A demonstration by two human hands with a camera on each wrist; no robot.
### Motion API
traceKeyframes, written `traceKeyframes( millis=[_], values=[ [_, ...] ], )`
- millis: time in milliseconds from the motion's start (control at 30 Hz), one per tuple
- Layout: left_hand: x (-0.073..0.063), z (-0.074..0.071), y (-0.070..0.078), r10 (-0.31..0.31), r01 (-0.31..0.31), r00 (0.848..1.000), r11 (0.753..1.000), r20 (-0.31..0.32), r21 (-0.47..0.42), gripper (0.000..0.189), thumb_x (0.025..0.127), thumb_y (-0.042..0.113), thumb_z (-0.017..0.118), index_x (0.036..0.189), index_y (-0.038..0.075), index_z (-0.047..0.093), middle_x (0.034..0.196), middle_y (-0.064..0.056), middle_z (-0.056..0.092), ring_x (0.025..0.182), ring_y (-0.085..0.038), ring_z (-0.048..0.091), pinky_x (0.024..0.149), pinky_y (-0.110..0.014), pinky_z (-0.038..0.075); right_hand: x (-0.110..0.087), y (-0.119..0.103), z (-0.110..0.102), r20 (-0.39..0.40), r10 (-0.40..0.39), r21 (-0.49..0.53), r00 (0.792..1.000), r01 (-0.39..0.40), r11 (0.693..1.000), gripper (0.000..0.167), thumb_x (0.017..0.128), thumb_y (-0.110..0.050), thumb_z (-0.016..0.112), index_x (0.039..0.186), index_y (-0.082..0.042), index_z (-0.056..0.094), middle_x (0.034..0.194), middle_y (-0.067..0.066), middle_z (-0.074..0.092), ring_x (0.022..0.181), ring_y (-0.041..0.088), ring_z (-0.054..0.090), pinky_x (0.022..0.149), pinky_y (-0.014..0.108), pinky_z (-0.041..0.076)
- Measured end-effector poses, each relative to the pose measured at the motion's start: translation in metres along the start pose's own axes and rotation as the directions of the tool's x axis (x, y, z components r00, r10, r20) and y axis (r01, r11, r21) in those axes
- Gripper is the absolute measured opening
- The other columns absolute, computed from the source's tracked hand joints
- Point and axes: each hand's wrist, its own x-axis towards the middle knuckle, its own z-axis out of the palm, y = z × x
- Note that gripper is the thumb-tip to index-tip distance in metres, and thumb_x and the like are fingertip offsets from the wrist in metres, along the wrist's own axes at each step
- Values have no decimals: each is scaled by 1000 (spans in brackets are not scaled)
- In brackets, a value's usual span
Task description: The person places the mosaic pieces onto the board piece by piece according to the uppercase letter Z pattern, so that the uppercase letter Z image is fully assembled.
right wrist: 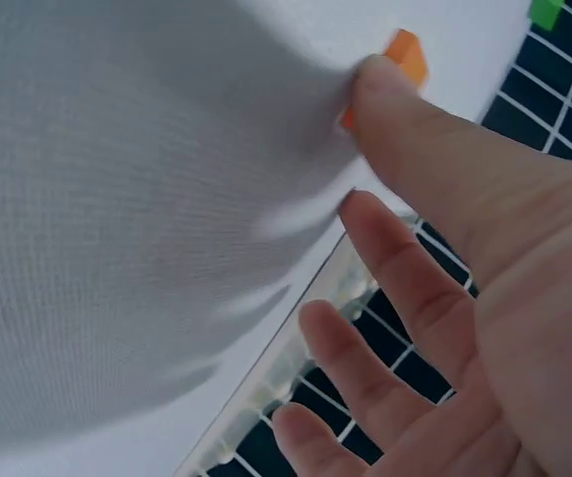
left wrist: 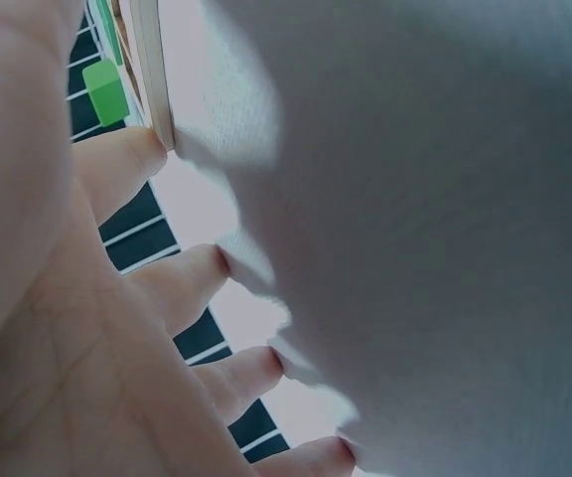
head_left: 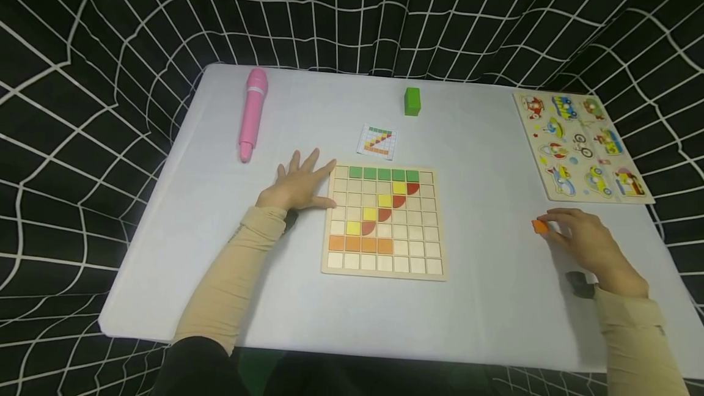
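Observation:
My left hand (head_left: 296,187) lies with fingers spread at the left edge of a wooden grid board (head_left: 383,277), thumb and index finger touching its rim. In the left wrist view, its fingertips (left wrist: 207,260) rest on the white tabletop. Green squares (head_left: 384,174) line the board's top row. Yellow squares (head_left: 384,201) and red quarter-circles (head_left: 399,201) climb diagonally to the right, above several orange squares (head_left: 360,244) in a lower row. Well right of the board, my right hand (head_left: 585,243) pinches a small orange block (head_left: 539,227) between thumb and index finger, just at the tabletop.
A printed pattern card (head_left: 377,142) lies behind the board, with a green block (head_left: 412,101) farther back. At the back left is a pink microphone-shaped toy (head_left: 253,112). A wooden picture puzzle (head_left: 583,145) sits at the back right. Black netted fabric (head_left: 352,17) surrounds the table.

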Motion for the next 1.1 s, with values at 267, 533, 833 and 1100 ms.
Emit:
traceKeyframes(
  millis=[267,533,833,1100],
  values=[
    [-1,2,-2,4,-4,1000,1000,0,1,99,92,57,69,167,27,13,176,-14,-11,158,-54,-15,123,-79,1,7,-13,-1,-59,-48,-18,997,47,999,28,91,-1,71,117,9,65,125,38,60,116,59,49,96,74,38],
    [-1,2,-2,-6,6,1000,1000,2,-3,98,92,58,68,167,28,12,176,-13,-11,158,-53,-15,123,-77,0,25,-79,4,-228,-305,21,925,317,948,31,80,3,81,108,8,70,121,31,67,115,53,56,98,67,43],
    [1,3,-2,2,-2,1000,1000,-3,3,98,92,59,67,167,29,13,176,-13,-10,159,-52,-14,124,-77,1,31,-165,17,-144,-396,-23,907,397,917,23,86,-10,81,107,-1,75,128,22,69,131,51,54,109,68,42],
    [2,1,-1,2,-2,1000,1000,-4,10,98,92,58,68,167,28,13,176,-13,-10,158,-52,-14,124,-77,2,25,-207,32,-49,-522,4,851,523,852,26,83,-21,86,103,-6,79,127,15,72,133,46,56,115,61,43]
  ],
)
